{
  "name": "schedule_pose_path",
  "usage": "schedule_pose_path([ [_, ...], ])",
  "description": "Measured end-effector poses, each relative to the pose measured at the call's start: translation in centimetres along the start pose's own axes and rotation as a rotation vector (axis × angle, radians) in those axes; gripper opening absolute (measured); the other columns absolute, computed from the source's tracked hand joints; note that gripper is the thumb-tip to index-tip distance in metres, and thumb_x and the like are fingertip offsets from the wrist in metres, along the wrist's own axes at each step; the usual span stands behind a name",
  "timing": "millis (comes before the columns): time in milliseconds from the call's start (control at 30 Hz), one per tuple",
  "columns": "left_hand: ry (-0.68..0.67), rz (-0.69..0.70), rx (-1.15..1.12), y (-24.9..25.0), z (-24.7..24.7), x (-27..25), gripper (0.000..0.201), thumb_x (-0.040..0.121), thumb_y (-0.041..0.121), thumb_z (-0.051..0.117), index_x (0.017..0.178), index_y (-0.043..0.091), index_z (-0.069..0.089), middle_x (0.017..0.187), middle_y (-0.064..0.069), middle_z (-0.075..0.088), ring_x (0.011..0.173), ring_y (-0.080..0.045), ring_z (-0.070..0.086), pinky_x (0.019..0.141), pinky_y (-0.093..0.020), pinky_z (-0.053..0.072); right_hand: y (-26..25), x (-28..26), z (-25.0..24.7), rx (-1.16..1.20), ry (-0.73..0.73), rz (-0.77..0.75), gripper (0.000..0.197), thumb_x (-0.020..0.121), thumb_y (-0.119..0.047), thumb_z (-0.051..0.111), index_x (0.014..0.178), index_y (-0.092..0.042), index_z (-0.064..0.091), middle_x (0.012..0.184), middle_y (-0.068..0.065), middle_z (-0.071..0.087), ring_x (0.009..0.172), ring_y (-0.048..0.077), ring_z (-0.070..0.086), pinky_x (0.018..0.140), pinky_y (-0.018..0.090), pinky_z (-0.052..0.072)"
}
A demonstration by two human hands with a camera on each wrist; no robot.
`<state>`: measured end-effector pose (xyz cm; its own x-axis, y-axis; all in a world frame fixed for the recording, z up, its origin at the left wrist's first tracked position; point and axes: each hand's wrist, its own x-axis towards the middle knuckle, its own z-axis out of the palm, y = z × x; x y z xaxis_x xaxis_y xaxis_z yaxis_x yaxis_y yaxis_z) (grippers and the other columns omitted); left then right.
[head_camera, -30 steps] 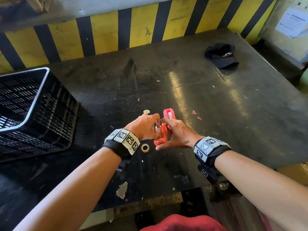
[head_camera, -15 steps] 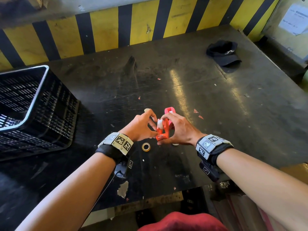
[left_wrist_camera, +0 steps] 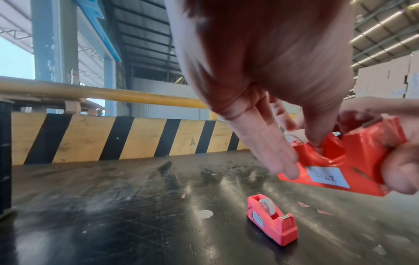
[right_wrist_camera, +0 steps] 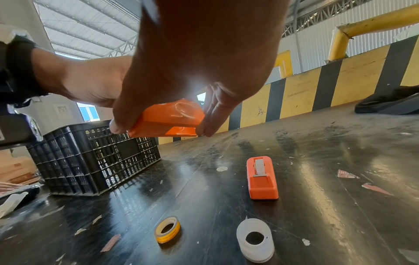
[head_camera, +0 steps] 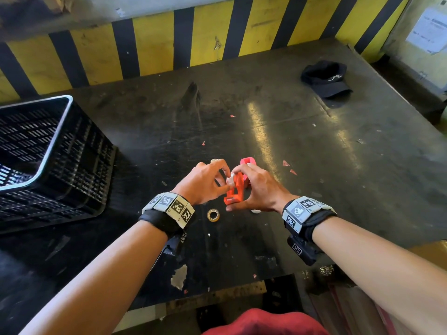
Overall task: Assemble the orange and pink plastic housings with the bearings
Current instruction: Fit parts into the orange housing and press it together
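Observation:
My right hand grips the orange housing above the dark table, thumb at its near end and fingers at its far end. From the right wrist, that hand spans the housing. My left hand pinches a white bearing at the housing's top. From the left wrist, its thumb sits in the notch of the housing while two straight fingers touch its side. The pink housing lies on the table with a roll in it.
A yellowish ring and a white ring lie on the table under my hands. A black crate stands at the left, a black cap at the far right. A yellow-and-black striped barrier runs along the back.
My left hand has loosened from a close grasp over the orange housing to a fingertip pinch at its top. Both hands stayed over the same spot of the table.

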<state>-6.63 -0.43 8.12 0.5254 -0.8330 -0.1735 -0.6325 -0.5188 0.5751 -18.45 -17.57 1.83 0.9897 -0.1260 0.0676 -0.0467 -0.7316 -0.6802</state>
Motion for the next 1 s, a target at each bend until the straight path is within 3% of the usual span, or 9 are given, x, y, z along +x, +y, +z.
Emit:
schedule_pose_path([
  [267,-0.065,0.032,0.069,0.3,-0.2,0.1,0.008,0.101,0.026,0.065,0.107,0.021,0.063,0.093,0.002,0.081,0.081,-0.008,0.077,0.084,-0.035,0.064,0.1,0.0,0.1,0.01,-0.02,0.039,0.081,0.054,-0.068,0.092,0.116,-0.035,0.051,0.11,-0.007,0.059,0.097,0.013,0.058,0.084,0.027,0.049],
  [433,-0.163,0.073,0.035,1.0,-0.6,-0.6,0.009,0.103,0.023,0.061,0.104,0.027,0.054,0.112,-0.004,0.079,0.075,-0.001,0.069,0.058,-0.012,0.053,0.2,-0.1,-0.2,0.018,-0.016,0.096,0.094,0.054,-0.07,0.092,0.129,-0.029,0.053,0.123,-0.006,0.06,0.106,0.01,0.057,0.089,0.025,0.045],
  [500,-0.182,0.094,0.011,1.2,-0.8,-1.1,0.01,0.103,0.023,0.061,0.102,0.028,0.053,0.116,-0.006,0.078,0.078,-0.001,0.068,0.067,-0.017,0.057,0.2,-0.2,-0.3,0.028,-0.013,0.12,0.102,0.053,-0.071,0.091,0.135,-0.025,0.053,0.128,-0.005,0.061,0.109,0.009,0.057,0.093,0.027,0.047],
  [567,-0.201,0.098,-0.012,1.1,-0.9,-1.4,0.011,0.103,0.023,0.061,0.102,0.029,0.052,0.121,-0.007,0.076,0.092,-0.012,0.073,0.085,-0.033,0.062,0.2,-0.2,-0.3,0.033,-0.017,0.131,0.105,0.052,-0.072,0.091,0.138,-0.024,0.053,0.129,-0.005,0.062,0.109,0.008,0.057,0.097,0.028,0.049],
  [633,-0.228,0.087,-0.021,1.1,-1.1,-1.8,0.012,0.103,0.022,0.061,0.104,0.03,0.053,0.126,-0.007,0.074,0.107,-0.02,0.074,0.094,-0.041,0.061,0.0,-0.2,-0.3,0.036,-0.03,0.143,0.106,0.053,-0.073,0.09,0.139,-0.024,0.053,0.13,-0.005,0.063,0.109,0.007,0.056,0.095,0.027,0.047],
  [833,-0.264,0.084,-0.058,1.4,-0.9,-2.9,0.013,0.102,0.019,0.061,0.098,0.032,0.058,0.124,0.0,0.073,0.107,-0.016,0.075,0.093,-0.043,0.062,-0.2,-0.4,-0.2,0.096,-0.052,0.203,0.101,0.054,-0.07,0.091,0.138,-0.027,0.055,0.125,-0.005,0.063,0.11,0.01,0.059,0.091,0.027,0.048],
  [1000,-0.24,0.072,-0.044,1.6,-0.7,-3.3,0.008,0.099,0.017,0.066,0.105,0.023,0.067,0.121,-0.001,0.074,0.111,-0.015,0.075,0.094,-0.041,0.062,-0.3,-0.4,0.1,0.135,-0.075,0.233,0.099,0.057,-0.066,0.092,0.139,-0.027,0.054,0.129,-0.003,0.062,0.116,0.014,0.058,0.089,0.026,0.044],
])
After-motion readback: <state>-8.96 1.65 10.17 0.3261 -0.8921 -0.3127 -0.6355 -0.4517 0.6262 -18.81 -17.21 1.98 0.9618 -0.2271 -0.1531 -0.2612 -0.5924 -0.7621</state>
